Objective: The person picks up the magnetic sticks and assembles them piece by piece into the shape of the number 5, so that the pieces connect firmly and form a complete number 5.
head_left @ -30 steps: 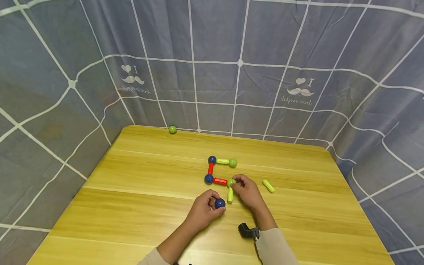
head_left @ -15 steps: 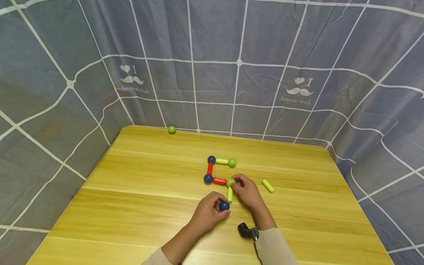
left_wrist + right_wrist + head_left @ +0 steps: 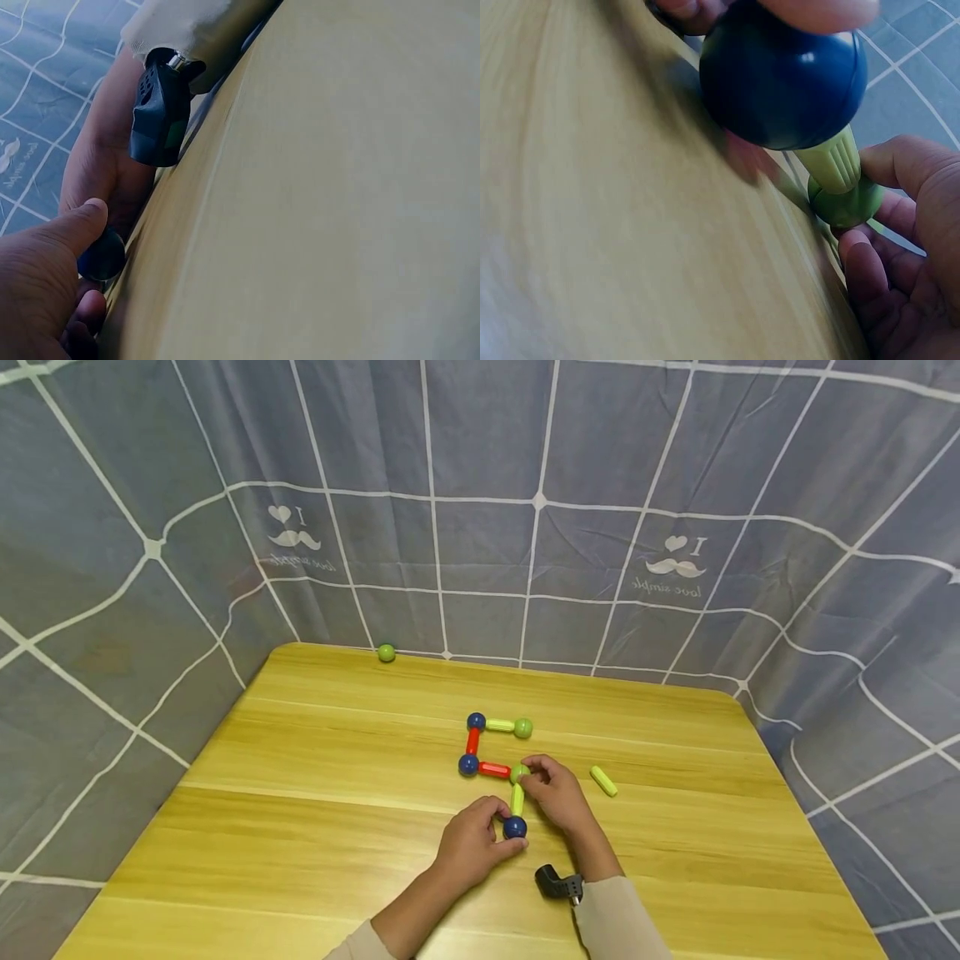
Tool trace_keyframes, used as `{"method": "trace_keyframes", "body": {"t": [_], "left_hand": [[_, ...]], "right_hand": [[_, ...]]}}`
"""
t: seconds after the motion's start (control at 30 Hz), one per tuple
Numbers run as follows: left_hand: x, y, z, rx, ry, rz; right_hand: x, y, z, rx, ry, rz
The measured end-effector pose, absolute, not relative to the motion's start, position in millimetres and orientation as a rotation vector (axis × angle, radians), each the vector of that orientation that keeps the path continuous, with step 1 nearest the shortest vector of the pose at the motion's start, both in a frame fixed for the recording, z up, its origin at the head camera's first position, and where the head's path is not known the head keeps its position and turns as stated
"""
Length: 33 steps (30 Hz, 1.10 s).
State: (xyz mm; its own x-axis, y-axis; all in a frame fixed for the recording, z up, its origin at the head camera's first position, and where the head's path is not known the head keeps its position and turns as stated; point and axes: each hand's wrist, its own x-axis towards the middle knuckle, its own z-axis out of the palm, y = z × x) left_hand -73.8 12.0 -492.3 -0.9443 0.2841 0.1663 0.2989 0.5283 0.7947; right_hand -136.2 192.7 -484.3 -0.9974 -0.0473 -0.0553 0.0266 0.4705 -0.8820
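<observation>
My left hand (image 3: pixel 474 843) pinches a dark blue ball (image 3: pixel 514 827) between thumb and fingers, at the near end of a yellow-green rod (image 3: pixel 517 800). The right wrist view shows this blue ball (image 3: pixel 784 79) up against the rod (image 3: pixel 832 161). At the rod's far end, my right hand (image 3: pixel 556 791) grips a green ball (image 3: pixel 518 774). From that ball a red rod (image 3: pixel 494 770) runs left to a second blue ball (image 3: pixel 468 765). Another red rod (image 3: pixel 472 742) leads back to a third blue ball (image 3: pixel 476 722), then a yellow-green rod (image 3: pixel 500 726) and a green ball (image 3: pixel 523 727).
A loose yellow-green rod (image 3: pixel 603 781) lies right of my right hand. A lone green ball (image 3: pixel 386 652) sits at the wooden table's (image 3: pixel 300 843) back edge, by the grey curtain (image 3: pixel 480 552). A black wrist camera (image 3: pixel 557 883) juts from the right sleeve.
My left hand has moved right with the blue ball, bringing it from beside the yellow-green rod to the rod's near end. The right hand keeps its grip on the green ball.
</observation>
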Motion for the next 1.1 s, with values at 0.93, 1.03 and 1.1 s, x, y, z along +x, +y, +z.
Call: {"method": "trace_keyframes", "body": {"t": [0.93, 1.03, 1.1], "left_hand": [[-125, -36, -498, -0.338, -2.632, -1.216], [-126, -38, -499, -0.34, -2.632, -1.205], [-127, -39, -500, -0.337, -2.632, -1.208]], "right_hand": [[-136, 193, -487, -0.06, 2.677, -1.55], [-135, 193, -487, -0.072, 2.673, -1.545], [-134, 192, -487, -0.072, 2.669, -1.534]]}}
